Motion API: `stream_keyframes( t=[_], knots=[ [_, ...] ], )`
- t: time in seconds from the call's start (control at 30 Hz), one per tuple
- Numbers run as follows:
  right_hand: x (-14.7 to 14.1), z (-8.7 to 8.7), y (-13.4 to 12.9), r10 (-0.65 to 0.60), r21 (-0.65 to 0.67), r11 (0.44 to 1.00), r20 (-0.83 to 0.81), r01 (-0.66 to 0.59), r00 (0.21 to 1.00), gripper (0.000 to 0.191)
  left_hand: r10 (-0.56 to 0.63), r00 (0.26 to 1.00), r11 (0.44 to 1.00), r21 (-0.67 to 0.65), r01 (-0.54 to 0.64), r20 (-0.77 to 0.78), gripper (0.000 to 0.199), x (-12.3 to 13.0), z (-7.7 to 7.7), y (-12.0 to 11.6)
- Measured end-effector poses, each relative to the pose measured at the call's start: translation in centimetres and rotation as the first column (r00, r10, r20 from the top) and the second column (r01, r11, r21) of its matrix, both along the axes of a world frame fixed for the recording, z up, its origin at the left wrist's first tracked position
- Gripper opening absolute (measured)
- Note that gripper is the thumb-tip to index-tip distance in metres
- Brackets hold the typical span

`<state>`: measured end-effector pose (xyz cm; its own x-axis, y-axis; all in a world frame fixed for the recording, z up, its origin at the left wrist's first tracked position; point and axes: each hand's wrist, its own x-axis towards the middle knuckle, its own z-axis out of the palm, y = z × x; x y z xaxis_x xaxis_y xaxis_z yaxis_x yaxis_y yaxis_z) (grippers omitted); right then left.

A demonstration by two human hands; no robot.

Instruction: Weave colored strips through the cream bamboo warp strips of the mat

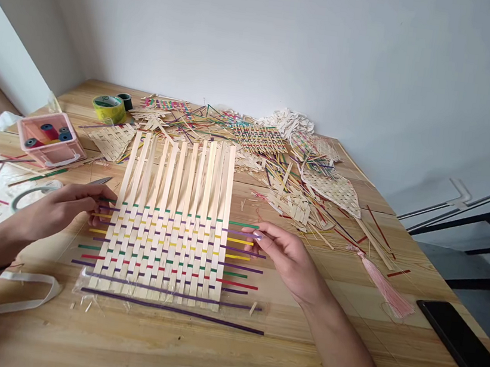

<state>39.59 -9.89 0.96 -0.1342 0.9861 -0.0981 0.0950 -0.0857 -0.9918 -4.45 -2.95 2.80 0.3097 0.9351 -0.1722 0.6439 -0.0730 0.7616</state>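
A partly woven mat (164, 245) of wide pale wooden strips lies before me, with thin green, purple, yellow and red strips crossing it. Its far ends stand loose and fan upward. My left hand (63, 208) is closed at the left edge, fingers around the end of the uppermost green strip (242, 224). At the right edge, my right hand (285, 255) pinches by the ends of that green strip and the purple one below it. Clear tape (237, 311) runs under the mat's near edge, where a loose purple strip (174, 311) lies.
Scissors (99, 181) lie partly behind my left hand. A pink basket (56, 156) with spools and a yellow tape roll (109, 110) stand at left. Strip scraps, a woven fan (332, 190), a pink tassel (385, 283) and a phone (459, 338) lie beyond and right.
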Motion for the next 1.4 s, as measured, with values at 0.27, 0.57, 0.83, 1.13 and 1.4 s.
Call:
stream_keyframes(
  t=[0.27,0.57,0.83,1.13,1.4],
  knots=[
    [0.06,0.13,0.01,0.000,0.003,1.000,-0.010,0.000,1.000,0.036,-0.033,0.999,0.999,-0.005,0.033,-0.010,0.035,-0.13,-0.06,0.03],
    [0.09,0.17,0.00,0.000,-0.011,1.000,-0.025,0.000,1.000,0.036,-0.029,1.000,1.000,0.008,0.029,-0.009,0.036,-0.18,-0.15,0.03],
    [0.05,0.35,-0.04,-0.011,-0.024,1.000,-0.016,0.010,1.000,0.037,0.017,0.997,0.998,0.064,-0.012,-0.070,0.039,0.25,0.10,0.15],
    [-0.02,0.50,0.02,-0.025,-0.030,0.999,-0.008,0.024,1.000,0.041,0.071,0.995,0.994,0.093,-0.063,-0.075,0.040,0.59,0.38,0.04],
    [0.05,0.38,-0.11,-0.011,-0.005,1.000,-0.021,0.011,1.000,0.039,0.068,0.993,0.993,0.106,-0.059,-0.092,0.043,0.27,0.28,-0.04]
  ],
)
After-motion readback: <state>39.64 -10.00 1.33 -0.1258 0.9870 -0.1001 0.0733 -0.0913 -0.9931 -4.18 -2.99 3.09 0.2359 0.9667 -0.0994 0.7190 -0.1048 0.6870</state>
